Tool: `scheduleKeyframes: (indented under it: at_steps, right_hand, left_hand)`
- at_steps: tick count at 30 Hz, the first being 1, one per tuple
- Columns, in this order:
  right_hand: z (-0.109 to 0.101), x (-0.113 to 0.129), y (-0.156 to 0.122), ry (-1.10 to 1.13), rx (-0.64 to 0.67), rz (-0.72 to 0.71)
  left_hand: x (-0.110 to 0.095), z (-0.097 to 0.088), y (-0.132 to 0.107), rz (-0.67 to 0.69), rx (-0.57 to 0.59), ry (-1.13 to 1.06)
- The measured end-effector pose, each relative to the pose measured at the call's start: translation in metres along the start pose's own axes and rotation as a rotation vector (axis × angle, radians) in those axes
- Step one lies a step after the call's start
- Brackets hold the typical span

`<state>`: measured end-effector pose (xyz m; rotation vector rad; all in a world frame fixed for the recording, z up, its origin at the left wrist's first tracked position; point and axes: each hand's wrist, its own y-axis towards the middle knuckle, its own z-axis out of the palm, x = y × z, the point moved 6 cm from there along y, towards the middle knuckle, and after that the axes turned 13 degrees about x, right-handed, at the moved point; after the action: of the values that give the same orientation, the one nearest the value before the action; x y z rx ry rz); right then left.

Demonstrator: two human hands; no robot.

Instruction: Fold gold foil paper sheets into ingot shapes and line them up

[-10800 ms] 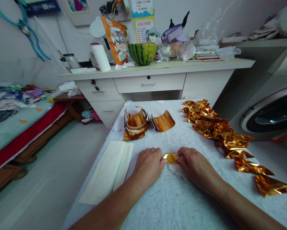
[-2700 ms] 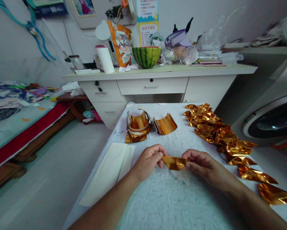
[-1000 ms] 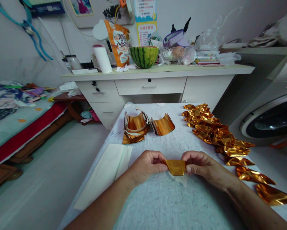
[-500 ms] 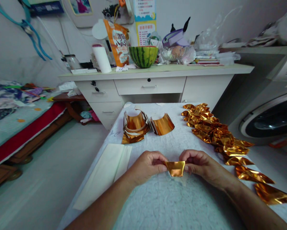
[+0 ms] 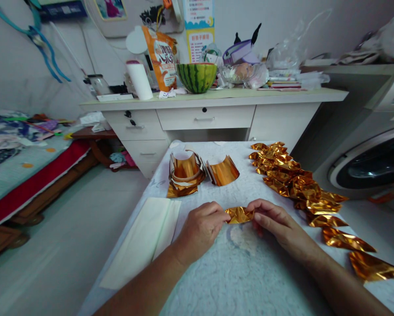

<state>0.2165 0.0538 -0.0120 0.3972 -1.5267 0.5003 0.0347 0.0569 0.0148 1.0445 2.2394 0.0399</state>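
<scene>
"One cloth-covered table (image 5: 216, 281) fills the lower middle of the frame. What comes next in size?"

"The white desk (image 5: 284, 116), right across the upper middle. After that, the washing machine (image 5: 389, 107) at the right edge."

"And on the tabletop?"

"A long, overlapping row of folded gold pieces (image 5: 310, 193), running from right of centre down to the lower right. Then the pale paper (image 5: 136, 241), lying flat at the table's left side."

"How about the hands?"

"Both are below the middle of the frame. The left hand (image 5: 200, 230) has its fingers closed, pinching one end of something. The right hand (image 5: 274, 224) grips the other end between thumb and fingers."

"Just beyond them I see a curled stack of gold sheets (image 5: 186, 169), and to its right a smaller curved gold bundle (image 5: 225, 172)."

"Smallest is what they're holding: a crinkled gold foil piece (image 5: 239, 215), stretched between the two hands, a little right of centre. Whether it touches the cloth, I can't tell from here."
</scene>
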Motion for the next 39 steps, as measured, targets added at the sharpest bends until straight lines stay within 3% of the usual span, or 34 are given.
scheduleKeyframes:
  at_steps: [5,10,16,21,39]
  right_hand:
    - [-0.002,-0.008,0.004,0.031,-0.083,0.028]
    - [-0.004,-0.011,0.006,-0.061,-0.109,0.014]
    - [0.003,-0.003,0.003,-0.342,-0.197,-0.030]
    - [0.009,0.001,0.003,-0.485,-0.228,-0.018]
    - [0.013,0.008,0.003,-0.543,-0.262,-0.009]
  left_hand:
    - [-0.008,0.002,0.001,0.021,0.060,0.147]
    - [-0.013,0.002,0.000,0.010,0.085,-0.018]
    - [0.001,0.009,0.001,-0.286,0.025,-0.236]
    - [0.009,0.015,0.001,-0.400,0.015,-0.241]
    - [0.009,0.020,0.004,-0.363,0.070,-0.222]
